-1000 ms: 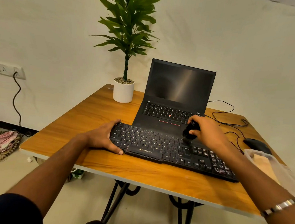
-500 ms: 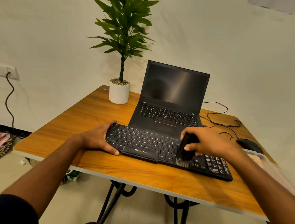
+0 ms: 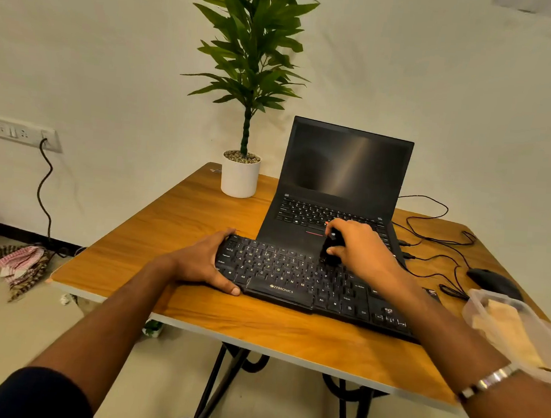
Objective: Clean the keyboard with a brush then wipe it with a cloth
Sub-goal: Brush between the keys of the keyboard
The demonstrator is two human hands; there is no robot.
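A black keyboard [image 3: 288, 277] lies across the wooden table [image 3: 258, 326], in front of an open laptop. My left hand [image 3: 202, 262] grips the keyboard's left end, thumb along its front edge. My right hand [image 3: 361, 248] holds a small black brush [image 3: 329, 247], bristles down on the keyboard's far rows near the middle. My right forearm hides part of the keyboard's right side. A beige cloth [image 3: 508, 329] lies in a clear plastic box at the right edge.
The black laptop [image 3: 342, 181] stands open behind the keyboard. A potted plant [image 3: 240, 176] is at the table's back left. A black mouse [image 3: 492, 282] and cables lie at the right. The clear box [image 3: 478, 297] sits at the table's right edge.
My right hand moved the brush from the keyboard's front right rows back up and left to the far rows. The left hand kept hold of the keyboard's left end.
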